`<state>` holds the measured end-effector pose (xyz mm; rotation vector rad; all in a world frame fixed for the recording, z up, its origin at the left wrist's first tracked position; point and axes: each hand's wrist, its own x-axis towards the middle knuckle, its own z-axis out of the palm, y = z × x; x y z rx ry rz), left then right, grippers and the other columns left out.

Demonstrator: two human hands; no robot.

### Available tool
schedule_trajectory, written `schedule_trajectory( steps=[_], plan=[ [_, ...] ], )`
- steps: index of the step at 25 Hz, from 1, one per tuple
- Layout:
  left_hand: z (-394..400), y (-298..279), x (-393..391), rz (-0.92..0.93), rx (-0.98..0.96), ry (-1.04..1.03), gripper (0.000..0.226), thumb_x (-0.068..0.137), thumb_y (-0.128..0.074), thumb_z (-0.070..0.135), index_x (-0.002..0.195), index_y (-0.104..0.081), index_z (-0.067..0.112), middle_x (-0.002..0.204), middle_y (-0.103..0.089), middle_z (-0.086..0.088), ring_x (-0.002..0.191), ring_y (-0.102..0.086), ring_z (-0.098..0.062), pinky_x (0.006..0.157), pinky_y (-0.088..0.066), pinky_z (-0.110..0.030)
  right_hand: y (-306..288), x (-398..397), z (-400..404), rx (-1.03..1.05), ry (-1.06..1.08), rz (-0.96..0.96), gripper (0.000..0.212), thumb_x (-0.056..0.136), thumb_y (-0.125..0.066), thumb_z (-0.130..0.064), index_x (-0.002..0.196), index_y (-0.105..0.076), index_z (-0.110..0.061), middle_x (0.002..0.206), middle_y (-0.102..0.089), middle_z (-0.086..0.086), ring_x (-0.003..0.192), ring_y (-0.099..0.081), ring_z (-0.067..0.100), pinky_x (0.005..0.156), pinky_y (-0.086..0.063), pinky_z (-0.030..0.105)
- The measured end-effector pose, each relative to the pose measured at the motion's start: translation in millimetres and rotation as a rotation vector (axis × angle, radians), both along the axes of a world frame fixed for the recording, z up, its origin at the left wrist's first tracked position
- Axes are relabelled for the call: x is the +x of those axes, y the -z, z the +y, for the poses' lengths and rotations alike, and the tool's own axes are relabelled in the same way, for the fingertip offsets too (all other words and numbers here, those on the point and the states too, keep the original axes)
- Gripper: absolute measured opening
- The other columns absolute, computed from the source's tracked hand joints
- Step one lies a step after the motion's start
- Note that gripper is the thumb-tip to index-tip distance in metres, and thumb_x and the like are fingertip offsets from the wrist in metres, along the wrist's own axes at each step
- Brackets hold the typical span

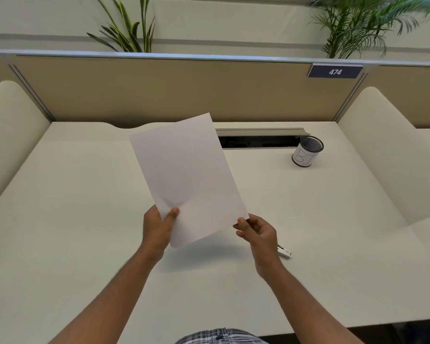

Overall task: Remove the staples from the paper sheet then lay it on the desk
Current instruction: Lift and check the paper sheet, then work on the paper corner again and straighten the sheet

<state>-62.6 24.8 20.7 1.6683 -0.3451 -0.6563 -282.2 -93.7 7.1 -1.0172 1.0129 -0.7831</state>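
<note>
A blank white paper sheet (pixel 188 177) is held tilted above the white desk (pixel 85 194), casting a shadow below it. My left hand (pixel 159 227) grips its lower left edge, thumb on the front. My right hand (pixel 258 232) pinches the sheet's lower right corner with fingertips, where a small mark shows that may be a staple. A metal staple remover (pixel 284 252) lies on the desk just behind my right wrist, partly hidden by it.
A mesh pen cup (pixel 307 151) with a white label stands at the back right, beside an open cable slot (pixel 258 141). Beige partition walls enclose the desk at the back and both sides. Plants rise behind the partition.
</note>
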Motion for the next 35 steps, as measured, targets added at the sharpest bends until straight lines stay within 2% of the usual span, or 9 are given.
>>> schedule_trajectory(
  steps=[5, 8, 12, 14, 17, 20, 23, 26, 35],
  plan=[
    [3, 2, -3, 0.039, 0.003, 0.008, 0.027, 0.091, -0.071, 0.024, 0.117, -0.066, 0.015, 0.110, -0.075, 0.000, 0.101, -0.071, -0.023, 0.089, -0.058, -0.044, -21, 9, -2, -0.115, 0.086, -0.035, 0.005, 0.093, -0.073, -0.011, 0.097, -0.072, -0.009, 0.081, -0.077, 0.006, 0.076, -0.072, 0.019, 0.076, -0.058, 0.036],
    [7, 1, -9, -0.002, 0.120, -0.102, 0.040, 0.087, -0.075, 0.028, 0.116, -0.050, 0.016, 0.118, -0.061, -0.005, 0.094, -0.068, -0.026, 0.085, -0.059, -0.048, -34, 9, -10, -0.296, 0.071, 0.046, 0.001, 0.093, -0.074, -0.013, 0.093, -0.075, -0.013, 0.084, -0.077, 0.006, 0.077, -0.070, 0.019, 0.077, -0.059, 0.037],
    [2, -22, -16, -0.497, 0.099, -0.196, 0.054, 0.084, -0.077, 0.020, 0.127, -0.045, 0.013, 0.122, -0.042, 0.001, 0.104, -0.056, -0.022, 0.095, -0.051, -0.046, -55, 7, -20, -0.585, -0.073, 0.191, 0.008, 0.094, -0.072, -0.012, 0.093, -0.077, -0.018, 0.093, -0.076, -0.006, 0.088, -0.071, 0.011, 0.076, -0.055, 0.025],
    [-8, -46, -23, -0.796, -0.042, 0.014, 0.045, 0.085, -0.077, 0.017, 0.123, -0.054, 0.014, 0.124, -0.052, 0.001, 0.116, -0.053, -0.020, 0.102, -0.045, -0.038, -64, 8, -22, -0.689, -0.128, 0.226, 0.008, 0.096, -0.069, -0.012, 0.095, -0.076, -0.016, 0.094, -0.075, -0.007, 0.092, -0.070, 0.013, 0.076, -0.054, 0.022],
    [-27, -80, -43, -0.972, -0.071, 0.373, 0.038, 0.090, -0.072, 0.027, 0.125, -0.061, 0.017, 0.126, -0.064, 0.002, 0.128, -0.052, -0.015, 0.118, -0.030, -0.037, -76, 12, -21, -0.685, -0.165, 0.205, 0.008, 0.096, -0.069, -0.012, 0.098, -0.076, -0.014, 0.095, -0.076, -0.006, 0.092, -0.071, 0.014, 0.077, -0.053, 0.023],
    [-38, -91, -60, -0.898, -0.057, 0.437, 0.027, 0.095, -0.063, 0.037, 0.114, -0.069, 0.020, 0.110, -0.073, 0.008, 0.107, -0.065, -0.003, 0.121, -0.025, -0.036, -90, 13, -18, -0.617, -0.196, 0.131, 0.013, 0.093, -0.074, -0.016, 0.105, -0.078, -0.013, 0.098, -0.080, -0.004, 0.095, -0.074, 0.015, 0.082, -0.058, 0.025],
    [-39, -98, -64, -0.689, -0.080, 0.373, 0.017, 0.092, -0.068, 0.035, 0.095, -0.076, 0.020, 0.087, -0.075, 0.011, 0.083, -0.067, -0.004, 0.103, -0.042, -0.027, -99, 12, -17, -0.567, -0.187, 0.103, 0.020, 0.090, -0.077, -0.017, 0.109, -0.079, -0.014, 0.104, -0.080, -0.004, 0.099, -0.075, 0.013, 0.087, -0.060, 0.026],
    [-38, -102, -64, -0.600, -0.068, 0.336, 0.011, 0.089, -0.072, 0.029, 0.091, -0.078, 0.020, 0.082, -0.074, 0.012, 0.080, -0.067, -0.005, 0.075, -0.052, -0.018, -101, 8, -16, -0.531, -0.184, 0.111, 0.016, 0.096, -0.069, -0.013, 0.109, -0.079, -0.015, 0.105, -0.080, -0.005, 0.100, -0.074, 0.011, 0.086, -0.059, 0.025],
    [-37, -100, -67, -0.611, -0.026, 0.329, 0.012, 0.090, -0.071, 0.029, 0.091, -0.079, 0.020, 0.082, -0.074, 0.006, 0.081, -0.065, -0.011, 0.074, -0.057, -0.036, -105, 18, -11, -0.520, -0.200, 0.169, 0.013, 0.092, -0.075, -0.030, 0.088, -0.079, -0.018, 0.083, -0.079, 0.000, 0.080, -0.075, 0.020, 0.075, -0.062, 0.037]
  ],
)
